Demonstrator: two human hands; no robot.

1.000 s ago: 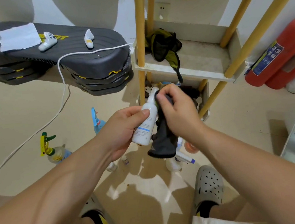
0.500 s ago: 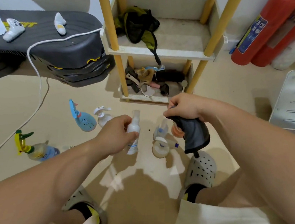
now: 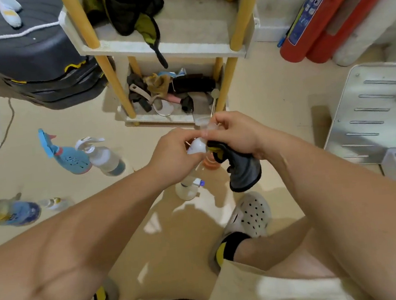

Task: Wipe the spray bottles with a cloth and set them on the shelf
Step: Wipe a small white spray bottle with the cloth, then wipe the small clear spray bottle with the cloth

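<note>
My left hand grips a small white spray bottle in front of the shelf unit. My right hand holds a dark grey cloth that hangs below it, and its fingertips pinch the bottle's clear cap. Other bottles lie on the floor: a blue trigger bottle, a clear bottle with a white trigger, a green-topped bottle at the far left and a small clear one under my hands.
The shelf's lower tier is full of cloths and tools; a dark rag drapes over the tier above. Stacked grey mats stand at the left, red fire extinguishers at the right, a metal rack beside them.
My hands, apart half a second ago, have come together; the right fingers now pinch the bottle's cap. The view has tilted further down toward the floor.
</note>
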